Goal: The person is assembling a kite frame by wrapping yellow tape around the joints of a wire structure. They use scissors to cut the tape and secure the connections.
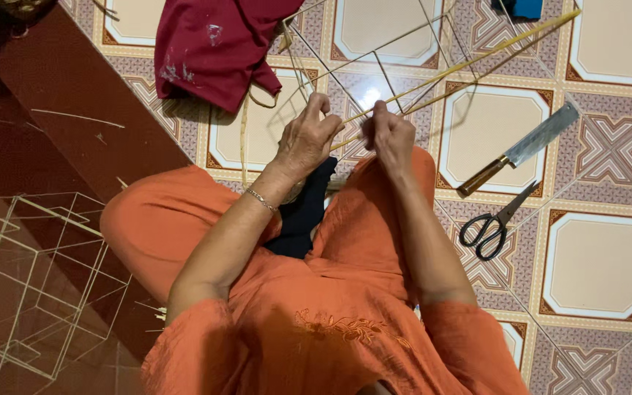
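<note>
above the lap | left hand (307, 139), right hand (391, 135) raised | fingers pinched shut on bamboo strips (469, 64)

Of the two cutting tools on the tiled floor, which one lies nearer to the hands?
The cleaver with the wooden handle; the black-handled scissors lie lower, farther from the right hand.

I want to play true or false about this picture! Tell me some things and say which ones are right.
1. Both hands, the left hand and the right hand, hold thin yellow strips. True.
2. The scissors lie on the person's lap. False: they lie on the tiled floor, to the person's right.
3. A cleaver lies near the scissors. True.
4. The red cloth covers the cleaver. False: it lies apart, beyond the left hand.
5. A wire frame sits to the person's left. True.
</note>
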